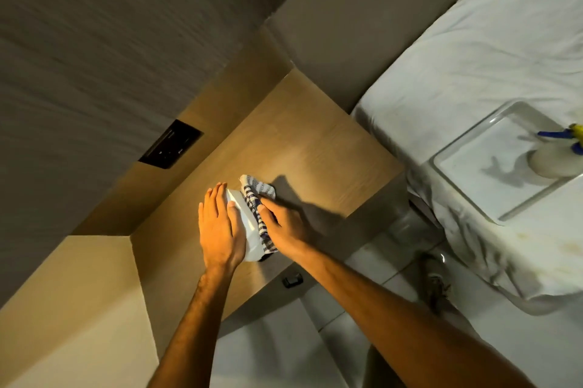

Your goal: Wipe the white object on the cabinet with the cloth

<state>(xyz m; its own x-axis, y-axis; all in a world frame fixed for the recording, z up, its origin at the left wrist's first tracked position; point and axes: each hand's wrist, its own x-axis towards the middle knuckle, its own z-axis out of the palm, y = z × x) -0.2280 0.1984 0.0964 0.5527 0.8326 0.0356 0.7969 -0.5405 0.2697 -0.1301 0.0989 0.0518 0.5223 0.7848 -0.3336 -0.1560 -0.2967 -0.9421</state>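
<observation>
The white object is sitting on the wooden cabinet top, sandwiched between both hands. The left hand is lying flat and open against its left side, fingers extended, steadying it. The right hand is pressing the blue-and-white striped cloth against its right side, fingers closing on the fabric. Farther right, a bed is carrying a white tray with a spray bottle standing in it.

Dim, warm light from the left; hands cast hard shadows across the cabinet. Wall blurred, edges warped.
</observation>
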